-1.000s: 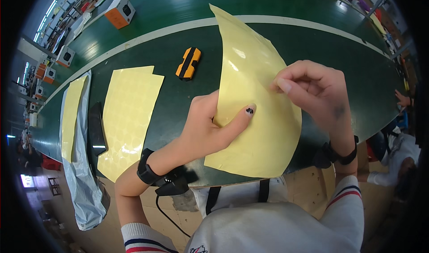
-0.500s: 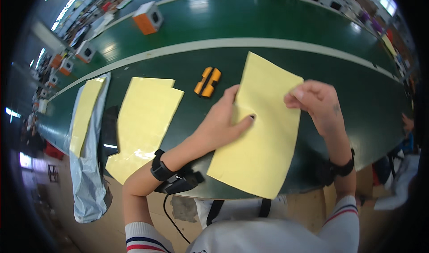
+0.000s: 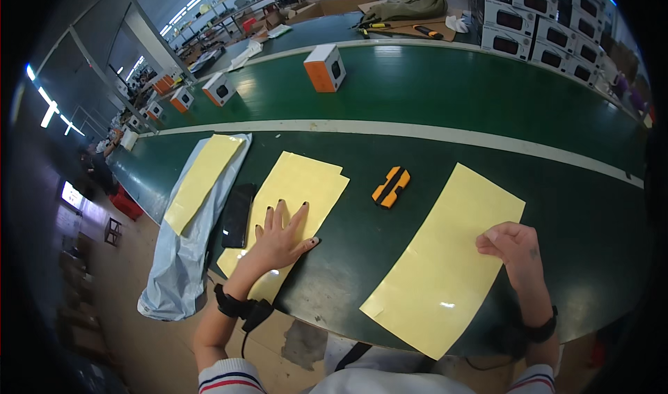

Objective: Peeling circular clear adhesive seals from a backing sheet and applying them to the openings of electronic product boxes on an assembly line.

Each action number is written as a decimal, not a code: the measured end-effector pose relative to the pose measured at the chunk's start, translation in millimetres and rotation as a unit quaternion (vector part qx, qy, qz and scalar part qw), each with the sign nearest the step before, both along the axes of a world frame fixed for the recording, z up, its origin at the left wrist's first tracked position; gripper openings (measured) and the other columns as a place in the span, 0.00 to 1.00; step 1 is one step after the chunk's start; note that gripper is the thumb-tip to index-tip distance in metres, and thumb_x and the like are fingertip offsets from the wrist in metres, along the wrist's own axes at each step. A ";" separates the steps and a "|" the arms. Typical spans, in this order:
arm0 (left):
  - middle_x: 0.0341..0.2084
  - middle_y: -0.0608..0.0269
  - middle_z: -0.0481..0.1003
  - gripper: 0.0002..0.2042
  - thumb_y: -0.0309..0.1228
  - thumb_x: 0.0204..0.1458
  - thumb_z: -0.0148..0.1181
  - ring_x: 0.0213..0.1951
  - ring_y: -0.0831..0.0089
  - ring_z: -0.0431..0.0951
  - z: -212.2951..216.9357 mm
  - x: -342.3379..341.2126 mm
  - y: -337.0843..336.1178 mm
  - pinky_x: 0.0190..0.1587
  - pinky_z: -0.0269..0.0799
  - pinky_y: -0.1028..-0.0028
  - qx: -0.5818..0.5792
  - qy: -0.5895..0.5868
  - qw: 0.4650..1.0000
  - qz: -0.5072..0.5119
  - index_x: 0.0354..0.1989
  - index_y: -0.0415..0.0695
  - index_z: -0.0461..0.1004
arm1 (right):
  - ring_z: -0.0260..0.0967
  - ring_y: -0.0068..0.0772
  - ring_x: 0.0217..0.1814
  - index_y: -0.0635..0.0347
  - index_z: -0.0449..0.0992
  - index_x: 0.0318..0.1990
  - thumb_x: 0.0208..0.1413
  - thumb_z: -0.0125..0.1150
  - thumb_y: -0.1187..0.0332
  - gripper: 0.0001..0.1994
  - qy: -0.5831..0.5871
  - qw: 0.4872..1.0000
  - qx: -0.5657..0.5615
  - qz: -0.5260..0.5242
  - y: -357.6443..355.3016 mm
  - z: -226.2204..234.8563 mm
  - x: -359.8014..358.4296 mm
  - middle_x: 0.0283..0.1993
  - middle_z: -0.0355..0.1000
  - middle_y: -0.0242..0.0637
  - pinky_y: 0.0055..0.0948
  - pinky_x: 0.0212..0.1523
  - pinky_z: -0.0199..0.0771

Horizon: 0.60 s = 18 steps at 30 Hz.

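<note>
A large glossy yellow sheet [image 3: 445,276] lies at a slant on the green table, its near corner at the front edge. Over its right edge is my right hand [image 3: 516,251], thumb and fingers pinched together above the surface; whatever they hold, if anything, is hidden. My left hand [image 3: 278,244] rests flat with fingers spread on a small stack of yellow sheets [image 3: 299,185]. Left of that stack lies a black phone [image 3: 238,215]. An orange and black plastic tool [image 3: 392,187] sits between the stack and the single sheet.
At the left, a pale plastic bag [image 3: 170,282] hangs over the table edge with a narrow yellow sheet [image 3: 205,182] on it. Beyond a white rail [image 3: 334,126], orange-and-white boxes [image 3: 325,68] stand on a green belt [image 3: 403,81]. Stacked boxes [image 3: 508,28] rise at the back right.
The single sheet, held up by my left hand before, now lies on the table. My left hand has moved left onto the stack. My right hand stays pinched. The view has shifted.
</note>
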<state>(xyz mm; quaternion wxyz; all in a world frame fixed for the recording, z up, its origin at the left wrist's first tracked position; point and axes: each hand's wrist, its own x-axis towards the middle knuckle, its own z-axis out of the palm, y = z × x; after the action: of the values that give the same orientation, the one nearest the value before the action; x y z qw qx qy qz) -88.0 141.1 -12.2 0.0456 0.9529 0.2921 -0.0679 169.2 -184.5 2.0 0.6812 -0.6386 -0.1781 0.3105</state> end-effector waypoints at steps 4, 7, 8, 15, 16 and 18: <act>0.63 0.34 0.46 0.29 0.51 0.58 0.42 0.63 0.30 0.44 -22.2 13.3 4.3 0.52 0.49 0.30 0.064 -0.060 0.993 0.074 0.67 0.59 0.49 | 0.75 0.31 0.31 0.74 0.76 0.32 0.54 0.56 0.72 0.10 0.013 1.000 -0.006 0.005 0.1 -0.4 0.8 0.31 0.76 0.47 0.28 0.39 0.78; 0.63 0.35 0.46 0.29 0.51 0.58 0.40 0.62 0.30 0.46 -16.1 26.1 11.7 0.50 0.49 0.28 0.057 -0.052 0.992 0.098 0.67 0.58 0.49 | 0.75 0.32 0.31 0.74 0.76 0.32 0.53 0.56 0.73 0.09 0.016 1.000 -0.004 0.000 -0.6 0.7 0.5 0.31 0.76 0.47 0.28 0.39 0.78; 0.63 0.35 0.46 0.29 0.52 0.59 0.40 0.61 0.29 0.47 -13.8 29.7 15.1 0.50 0.49 0.28 0.056 -0.041 0.992 0.107 0.67 0.57 0.49 | 0.75 0.32 0.31 0.74 0.76 0.32 0.53 0.56 0.73 0.09 0.017 1.000 -0.002 -0.001 -0.5 0.1 -0.3 0.31 0.76 0.47 0.28 0.39 0.78; 0.58 0.38 0.61 0.39 0.63 0.53 0.41 0.59 0.49 0.65 89.0 109.5 76.2 0.59 0.61 0.62 -0.132 0.191 0.970 0.074 0.66 0.47 0.50 | 0.75 0.32 0.30 0.74 0.76 0.32 0.53 0.56 0.74 0.08 0.044 0.999 -0.020 -0.022 -1.6 -9.0 6.0 0.30 0.76 0.47 0.28 0.39 0.78; 0.56 0.40 0.64 0.38 0.59 0.54 0.47 0.56 0.49 0.67 92.7 120.5 101.2 0.59 0.61 0.61 -0.063 0.097 0.993 -0.035 0.65 0.41 0.53 | 0.76 0.32 0.30 0.74 0.76 0.32 0.53 0.56 0.74 0.08 0.047 0.998 -0.021 -0.023 -2.1 -7.8 7.1 0.30 0.76 0.47 0.28 0.38 0.78; 0.54 0.40 0.66 0.36 0.57 0.54 0.50 0.56 0.49 0.67 125.1 167.8 119.5 0.58 0.62 0.62 0.018 0.000 0.999 -0.047 0.62 0.40 0.56 | 0.76 0.32 0.30 0.74 0.76 0.31 0.53 0.56 0.74 0.08 0.053 0.998 -0.032 -0.028 -1.3 -6.0 8.3 0.30 0.76 0.47 0.28 0.38 0.78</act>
<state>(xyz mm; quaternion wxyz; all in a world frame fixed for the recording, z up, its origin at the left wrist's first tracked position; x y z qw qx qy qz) 79.7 260.6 112.9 0.0247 0.9663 0.2479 -0.0646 177.5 -185.8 -4.0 0.6771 -0.6478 -0.1137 0.3302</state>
